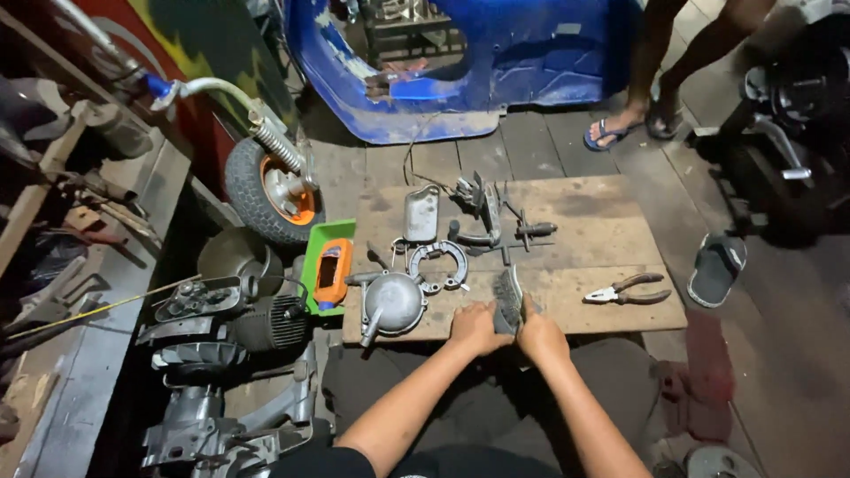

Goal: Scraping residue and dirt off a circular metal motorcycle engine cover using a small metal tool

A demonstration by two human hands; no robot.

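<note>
My left hand [475, 326] and my right hand [539, 335] meet at the near edge of a wooden board [602, 226], both closed around a dark ribbed metal part [508, 299] that stands upright between them. Just left of my hands lies a round grey metal cover [391, 303]. Behind it sits a ring-shaped brake plate [436, 264]. A pair of pliers [627, 289] lies on the board to the right of my hands.
More metal parts [482, 217] and a flat grey lid [421, 212] lie farther back on the board. A green tray with an orange bottle [329, 265], a small wheel [270, 188] and engine pieces [221, 354] sit left. A blue scooter body [460, 71], another person's sandalled feet [620, 128] and a loose sandal [715, 265] are nearby.
</note>
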